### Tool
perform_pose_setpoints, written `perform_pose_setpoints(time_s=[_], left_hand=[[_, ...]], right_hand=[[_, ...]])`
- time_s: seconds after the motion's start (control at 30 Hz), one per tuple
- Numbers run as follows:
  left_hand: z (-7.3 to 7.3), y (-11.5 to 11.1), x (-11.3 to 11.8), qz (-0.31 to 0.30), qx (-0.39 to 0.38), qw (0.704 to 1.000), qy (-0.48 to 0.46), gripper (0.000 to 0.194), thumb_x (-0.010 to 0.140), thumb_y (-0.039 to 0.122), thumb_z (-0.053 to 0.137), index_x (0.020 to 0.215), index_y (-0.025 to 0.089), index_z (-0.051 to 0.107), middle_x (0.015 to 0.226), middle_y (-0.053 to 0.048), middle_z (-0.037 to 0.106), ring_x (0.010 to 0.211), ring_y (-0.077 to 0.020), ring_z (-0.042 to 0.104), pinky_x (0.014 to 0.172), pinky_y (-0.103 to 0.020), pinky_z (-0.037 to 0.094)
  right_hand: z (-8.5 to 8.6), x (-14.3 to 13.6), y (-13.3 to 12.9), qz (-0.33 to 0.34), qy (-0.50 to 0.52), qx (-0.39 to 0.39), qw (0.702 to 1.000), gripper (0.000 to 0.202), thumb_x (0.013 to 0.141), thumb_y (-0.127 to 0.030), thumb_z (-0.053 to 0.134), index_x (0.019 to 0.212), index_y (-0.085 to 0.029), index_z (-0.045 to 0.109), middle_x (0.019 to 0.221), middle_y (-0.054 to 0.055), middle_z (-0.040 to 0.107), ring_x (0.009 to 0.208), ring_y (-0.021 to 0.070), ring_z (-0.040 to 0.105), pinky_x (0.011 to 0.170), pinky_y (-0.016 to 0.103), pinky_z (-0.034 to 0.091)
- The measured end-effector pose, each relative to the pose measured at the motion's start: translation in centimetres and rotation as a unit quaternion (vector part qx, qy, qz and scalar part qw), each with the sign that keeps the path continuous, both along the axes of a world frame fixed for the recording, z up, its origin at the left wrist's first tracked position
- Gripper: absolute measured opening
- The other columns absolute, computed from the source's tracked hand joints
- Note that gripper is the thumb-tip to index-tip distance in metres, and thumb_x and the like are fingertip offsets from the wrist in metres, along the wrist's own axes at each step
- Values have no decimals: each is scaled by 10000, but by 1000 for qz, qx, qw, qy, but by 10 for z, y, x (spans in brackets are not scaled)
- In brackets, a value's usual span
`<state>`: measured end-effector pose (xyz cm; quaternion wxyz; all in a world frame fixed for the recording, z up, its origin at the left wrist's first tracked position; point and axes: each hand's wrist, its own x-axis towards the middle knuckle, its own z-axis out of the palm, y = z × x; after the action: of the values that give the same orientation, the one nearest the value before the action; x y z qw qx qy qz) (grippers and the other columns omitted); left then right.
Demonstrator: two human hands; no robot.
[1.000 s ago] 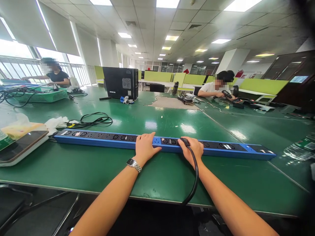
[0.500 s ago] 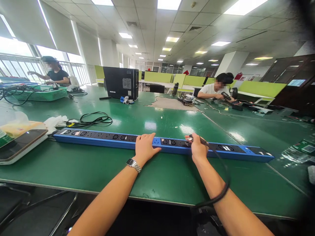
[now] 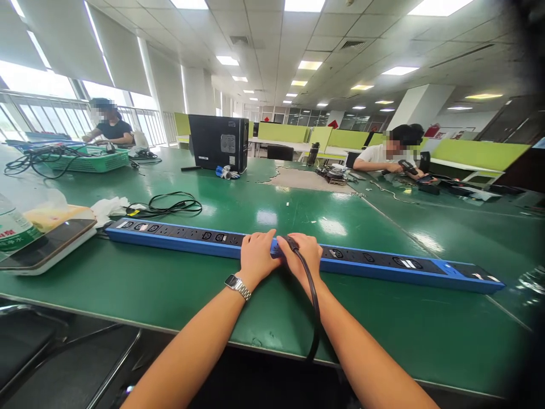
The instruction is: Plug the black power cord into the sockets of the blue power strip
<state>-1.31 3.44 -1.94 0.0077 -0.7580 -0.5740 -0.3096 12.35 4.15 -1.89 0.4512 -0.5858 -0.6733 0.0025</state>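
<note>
A long blue power strip [image 3: 374, 271] with black sockets lies across the green table in front of me. My left hand [image 3: 258, 255], wearing a watch [image 3: 238, 286], grips it near the middle, fingers over the top and thumb towards the right hand. Right beside it, my right hand [image 3: 307, 258] holds a black plug [image 3: 290, 243] against the strip's top; the hands nearly touch. From the plug a thick black cable [image 3: 315, 312] runs down over the table's front edge. The plug's front end is hidden, so I cannot tell whether it sits in a socket.
To the left are a phone-like device [image 3: 51, 241], a bottle [image 3: 17, 227] and a coiled black cable [image 3: 179, 204]. A computer tower [image 3: 219, 142] stands behind, near a green basket [image 3: 100, 162]. Two people [image 3: 113, 130] sit at the far sides. Another bottle [image 3: 536, 281] is at right.
My right hand has moved left along the strip with the plug, from right of the middle to beside my left hand. The left hand stays on the strip; the view has shifted slightly.
</note>
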Motion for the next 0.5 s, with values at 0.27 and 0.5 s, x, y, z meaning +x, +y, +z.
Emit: perform_pose_setpoints(time_s=[0.27, 0.5], left_hand=[[3, -1, 2, 4, -7, 1000, 1, 670, 756, 359, 674, 1367, 183, 465, 1221, -92, 672, 1158, -274, 562, 1005, -439, 361], [-3, 1, 2, 13, 25, 1000, -1, 545, 847, 194, 501, 1390, 172, 453, 1161, -85, 693, 1116, -239, 582, 981, -406, 368]], right_hand=[[6, -5, 4, -52, -81, -61, 993, 375, 893, -529, 510, 850, -219, 715, 1048, 67, 721, 985, 273, 543, 865, 408, 322], [0, -14, 3, -39, -186, 4, 982, 326, 920, -473, 493, 867, -199, 661, 933, 99, 709, 914, 265, 524, 827, 393, 307]])
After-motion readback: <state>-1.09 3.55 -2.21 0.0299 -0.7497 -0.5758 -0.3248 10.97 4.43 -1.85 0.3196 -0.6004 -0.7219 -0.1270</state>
